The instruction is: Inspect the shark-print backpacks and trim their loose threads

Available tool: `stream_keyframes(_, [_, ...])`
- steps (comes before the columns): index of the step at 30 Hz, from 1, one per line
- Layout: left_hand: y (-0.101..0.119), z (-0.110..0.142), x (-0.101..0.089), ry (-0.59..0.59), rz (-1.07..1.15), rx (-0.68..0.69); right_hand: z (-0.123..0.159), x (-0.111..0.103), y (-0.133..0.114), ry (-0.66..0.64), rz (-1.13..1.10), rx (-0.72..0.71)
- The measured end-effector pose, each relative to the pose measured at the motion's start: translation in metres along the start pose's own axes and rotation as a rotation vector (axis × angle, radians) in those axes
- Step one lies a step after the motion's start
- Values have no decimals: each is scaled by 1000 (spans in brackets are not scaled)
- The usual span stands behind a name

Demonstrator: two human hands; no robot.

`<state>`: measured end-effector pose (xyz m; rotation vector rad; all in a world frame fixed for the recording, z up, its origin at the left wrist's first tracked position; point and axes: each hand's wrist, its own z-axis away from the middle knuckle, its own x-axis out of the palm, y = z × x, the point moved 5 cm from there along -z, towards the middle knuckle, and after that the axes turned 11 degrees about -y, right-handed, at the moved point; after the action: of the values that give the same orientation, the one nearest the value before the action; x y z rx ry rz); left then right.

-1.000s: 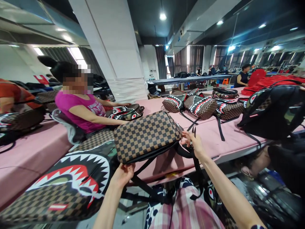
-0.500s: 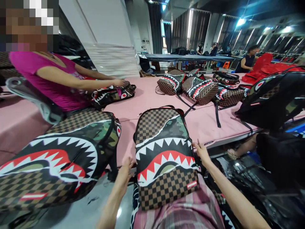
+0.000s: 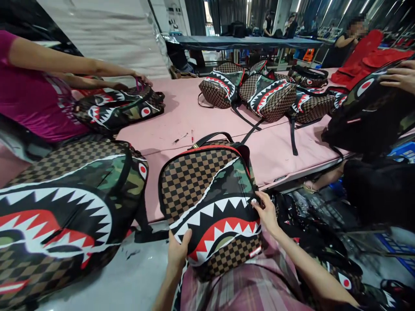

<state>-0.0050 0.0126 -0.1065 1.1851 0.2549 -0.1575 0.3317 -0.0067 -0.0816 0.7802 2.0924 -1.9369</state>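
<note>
A backpack [image 3: 207, 216] with brown-and-black checks, a camouflage patch and a printed shark mouth leans upright between my lap and the pink table's edge. My left hand [image 3: 179, 250] grips its lower left side, thumb on the front panel and fingers behind. At the right side edge, my right hand [image 3: 267, 212] is closed on the bag with thumb and fingertips. Something small and whitish shows at those fingertips, too small to name. The top handle [image 3: 215, 137] stands up in a loop, and red trim shows along the top edge.
Another shark-mouth backpack [image 3: 65, 216] is close on my left. Several more bags [image 3: 269, 97] lie across the pink table [image 3: 181, 116], near two pens [image 3: 180, 138]. A co-worker [image 3: 35, 86] handles a bag at left; another person's hand [image 3: 402, 77] rests on one at right.
My left hand has come onto the bag's left side, and my right hand has shifted along its right edge. The backpack's top has tilted and turned, showing its handle. The view has dipped.
</note>
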Motion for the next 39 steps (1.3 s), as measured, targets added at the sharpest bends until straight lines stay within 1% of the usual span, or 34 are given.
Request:
stream_keyframes(2, [8, 3, 0, -9, -19, 27, -5, -4, -9, -37, 62, -52])
stream_keyframes(3, [14, 7, -1, 8, -42, 61, -7, -6, -13, -50, 90, -67])
stream_keyframes(4, [23, 12, -3, 59, -83, 116, -9, -9, -16, -68, 111, -80])
stream_keyframes(6, [47, 26, -3, 222, -214, 286, -14, -10, -23, -151, 130, -126])
stream_keyframes(7, [61, 33, 4, 275, -288, 389, -16, -10, -26, -212, 134, -161])
stream_keyframes(8, [74, 38, 16, 270, -360, 492, -19, -9, -30, -274, 135, -197])
stream_keyframes(9, [86, 40, 34, 201, -430, 588, -21, -8, -34, -326, 132, -230])
stream_keyframes(11, [102, 39, 82, -63, -570, 738, -23, -7, -39, -372, 125, -277])
stream_keyframes(12, [106, 37, 106, -169, -661, 796, -22, -8, -42, -383, 122, -298])
stream_keyframes(13, [108, 34, 126, -218, -752, 829, -17, -8, -43, -400, 125, -321])
stream_keyframes(14, [108, 29, 141, -227, -839, 847, -10, -8, -43, -425, 143, -347])
stream_keyframes(15, [107, 25, 152, -210, -913, 851, 1, -8, -41, -458, 179, -374])
stream_keyframes(16, [106, 21, 158, -182, -973, 846, 14, -8, -39, -493, 225, -401])
stream_keyframes(18, [103, 16, 163, -156, -1054, 839, 45, -7, -30, -565, 316, -436])
stream_keyframes(20, [102, 18, 166, -171, -1091, 839, 72, -7, -18, -593, 337, -419])
stream_keyframes(22, [105, 22, 169, -161, -1081, 817, 85, -8, -9, -589, 254, -358])
stream_keyframes(24, [109, 25, 173, -104, -1032, 776, 83, -9, -4, -583, 92, -295])
stream_keyframes(26, [113, 25, 177, -54, -973, 741, 63, -13, -1, -566, -86, -222])
stream_keyframes(27, [114, 24, 178, -46, -948, 731, 48, -18, 2, -528, -152, -176])
stream_keyframes(28, [115, 23, 178, -46, -928, 722, 29, -26, 6, -461, -186, -123])
stream_keyframes(29, [116, 23, 177, -48, -912, 712, 8, -35, 13, -373, -174, -59])
stream_keyframes(30, [117, 22, 175, -47, -899, 705, -15, -46, 21, -265, -118, 8])
stream_keyframes(31, [118, 23, 172, -39, -888, 701, -37, -56, 30, -153, -11, 84])
stream_keyframes(32, [120, 24, 168, -30, -882, 695, -59, -65, 40, -66, 155, 180])
stream_keyframes(33, [121, 25, 165, -28, -883, 676, -80, -71, 49, -20, 311, 262])
stream_keyframes(34, [122, 26, 161, -34, -886, 633, -99, -73, 57, -3, 341, 283])
stream_keyframes(36, [119, 26, 156, -86, -889, 471, -131, -71, 69, -5, 373, 295])
stream_keyframes(38, [114, 25, 151, -173, -835, 305, -149, -64, 71, -28, 358, 267])
stream_keyframes(39, [112, 25, 149, -212, -782, 259, -153, -62, 68, -36, 360, 253])
